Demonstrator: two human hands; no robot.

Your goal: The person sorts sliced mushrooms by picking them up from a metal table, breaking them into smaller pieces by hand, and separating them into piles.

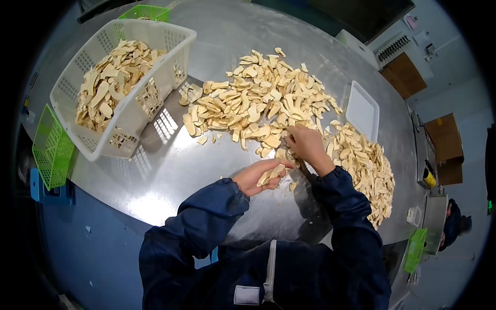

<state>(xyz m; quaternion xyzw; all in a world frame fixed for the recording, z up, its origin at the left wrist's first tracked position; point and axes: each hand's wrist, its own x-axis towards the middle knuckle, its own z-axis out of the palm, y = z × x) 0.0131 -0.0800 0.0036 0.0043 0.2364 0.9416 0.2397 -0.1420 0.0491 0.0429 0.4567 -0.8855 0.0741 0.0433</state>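
Pale dried slices lie in a wide pile [258, 98] on the metal table [222, 26]. My left hand [261, 176] is palm up below the pile, its fingers curled round a few slices [271, 174]. Just above and to the right, my right hand [306, 144] reaches down at the pile's near edge with its fingers pinched together; what they hold, if anything, is hidden. A second pile [367, 170] of smaller pieces spreads to the right of my right hand.
At the left stands a white basket [124, 111] full of slices, with green baskets [54, 150] beside and behind it. A white tray [362, 112] lies behind the right pile. Another person [454, 225] is at the far right.
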